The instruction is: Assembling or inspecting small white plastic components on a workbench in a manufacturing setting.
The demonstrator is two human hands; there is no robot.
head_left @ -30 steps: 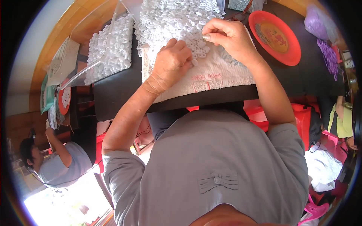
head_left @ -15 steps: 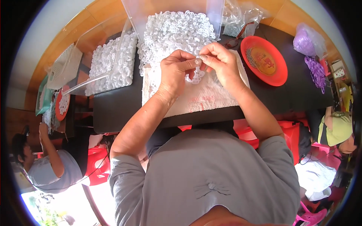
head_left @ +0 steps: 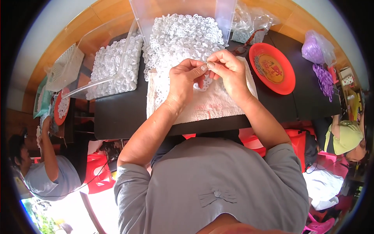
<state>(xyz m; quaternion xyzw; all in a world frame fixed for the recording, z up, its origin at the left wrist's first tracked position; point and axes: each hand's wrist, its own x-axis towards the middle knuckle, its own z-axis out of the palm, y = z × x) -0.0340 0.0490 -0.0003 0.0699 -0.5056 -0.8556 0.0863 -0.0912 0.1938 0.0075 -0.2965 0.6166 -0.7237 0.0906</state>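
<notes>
Over a pale towel (head_left: 194, 113), my left hand (head_left: 181, 81) and my right hand (head_left: 233, 75) meet with thumbs and forefingers pinched, fingertips nearly touching. Whatever is between the tips is too small to make out. A few white plastic pieces with holes (head_left: 201, 85) show just under the fingers. Behind my hands a big heap of similar white pieces (head_left: 185, 33) spills from a tipped translucent bin (head_left: 228, 21) onto the towel. Right of my right hand lies a red oval tray (head_left: 287, 74) with small greyish metal-looking bits along its left side.
Another clear box (head_left: 124, 58) of white pieces stands at left on the dark table (head_left: 117, 121). Eyeglasses (head_left: 239, 50) and a plastic bag (head_left: 249, 29) lie behind the tray. Purple bundles (head_left: 322, 80) sit far right. Another person (head_left: 54, 175) works at left; someone in yellow-green (head_left: 344, 136) is at right.
My hands stay pinched together over the towel, with only a slight shift of the fingers. The view has shifted slightly. The person at left has lowered a hand a little.
</notes>
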